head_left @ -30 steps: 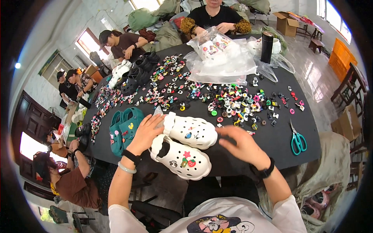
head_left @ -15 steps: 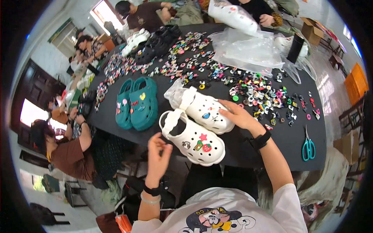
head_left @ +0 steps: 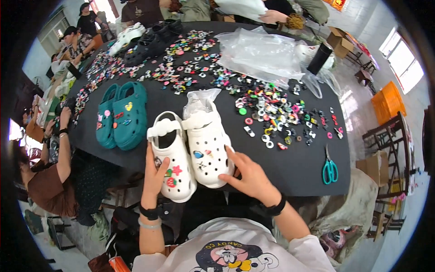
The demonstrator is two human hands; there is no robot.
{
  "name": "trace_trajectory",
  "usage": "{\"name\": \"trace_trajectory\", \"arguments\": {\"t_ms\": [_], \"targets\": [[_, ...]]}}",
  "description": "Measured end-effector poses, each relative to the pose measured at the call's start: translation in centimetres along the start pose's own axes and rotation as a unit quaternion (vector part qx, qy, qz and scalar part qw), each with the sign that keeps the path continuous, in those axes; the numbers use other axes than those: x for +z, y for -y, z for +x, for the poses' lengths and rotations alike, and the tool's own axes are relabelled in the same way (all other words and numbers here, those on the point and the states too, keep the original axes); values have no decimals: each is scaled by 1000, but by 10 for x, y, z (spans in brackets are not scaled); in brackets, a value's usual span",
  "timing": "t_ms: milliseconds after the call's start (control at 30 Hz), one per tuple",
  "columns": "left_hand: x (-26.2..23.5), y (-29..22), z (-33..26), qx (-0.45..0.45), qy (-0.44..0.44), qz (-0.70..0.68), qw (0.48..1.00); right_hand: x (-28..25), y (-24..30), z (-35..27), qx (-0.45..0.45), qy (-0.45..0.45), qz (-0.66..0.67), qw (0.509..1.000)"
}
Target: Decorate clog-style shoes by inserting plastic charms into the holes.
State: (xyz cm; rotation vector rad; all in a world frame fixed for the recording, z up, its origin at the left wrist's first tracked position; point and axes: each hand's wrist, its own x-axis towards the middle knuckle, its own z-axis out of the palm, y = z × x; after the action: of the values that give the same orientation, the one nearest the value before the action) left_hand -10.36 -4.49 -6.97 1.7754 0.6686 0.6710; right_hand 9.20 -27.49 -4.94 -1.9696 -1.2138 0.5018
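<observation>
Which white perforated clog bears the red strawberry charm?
The left white perforated clog, in the left hand; the right white clog has a blue charm instead.

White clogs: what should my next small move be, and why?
Probably nudge the left white clog farther onto the table: its toe shows past the near edge, the left hand holds it, and the right hand touches the other clog.

- Left hand (head_left: 155,177): points away from the body, thumb apart from the fingers.
- Right hand (head_left: 250,179): angled leftward, thumb and fingers parted (a loose C).
- Left forearm (head_left: 152,240): nearly straight ahead.
- Right forearm (head_left: 292,223): slanting inward.
</observation>
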Motion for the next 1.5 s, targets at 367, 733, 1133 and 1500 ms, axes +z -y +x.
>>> {"name": "trace_trajectory", "arguments": {"t_ms": [367, 733, 1133, 1500], "targets": [[26, -6, 3, 34, 38, 46, 998, -17, -11, -14, 17, -23, 59, 998], [30, -9, 7, -5, 63, -19, 998, -41, -26, -36, 24, 9, 34, 999], [35, -37, -53, 16, 43, 213, 976, -85, -73, -72, 145, -144, 57, 977], [56, -25, -45, 98, -33, 305, 947, -46, -78, -60, 133, -263, -187, 937]]}}
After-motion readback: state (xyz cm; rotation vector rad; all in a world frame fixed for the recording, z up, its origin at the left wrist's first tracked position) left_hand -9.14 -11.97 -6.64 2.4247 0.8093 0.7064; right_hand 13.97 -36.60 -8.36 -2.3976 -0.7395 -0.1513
